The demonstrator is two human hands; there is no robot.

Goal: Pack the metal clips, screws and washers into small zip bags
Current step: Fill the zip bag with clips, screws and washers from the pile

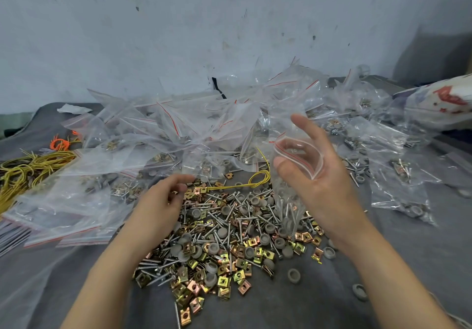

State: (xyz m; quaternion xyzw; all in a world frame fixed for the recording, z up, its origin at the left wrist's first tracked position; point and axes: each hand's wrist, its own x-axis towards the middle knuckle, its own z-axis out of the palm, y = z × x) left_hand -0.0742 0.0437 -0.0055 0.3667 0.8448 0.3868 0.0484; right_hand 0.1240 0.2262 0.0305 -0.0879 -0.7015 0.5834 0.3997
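A loose heap of gold and copper metal clips [224,259], silver screws [229,216] and grey washers [265,239] lies on the grey cloth in front of me. My right hand [321,175] holds a small clear zip bag [291,175] by its red-lined mouth, spread wide between thumb and fingers; several screws hang in the bag's bottom, just over the heap. My left hand [163,198] hovers at the heap's far left edge with fingers curled, pinching at small parts; what it holds is hidden.
Many clear zip bags [178,134], some filled, pile up behind the heap and to the right [398,170]. Yellow wire ties [28,167] lie at the left, one yellow loop [260,177] near the heap. A printed sack [444,103] sits far right. Stained wall behind.
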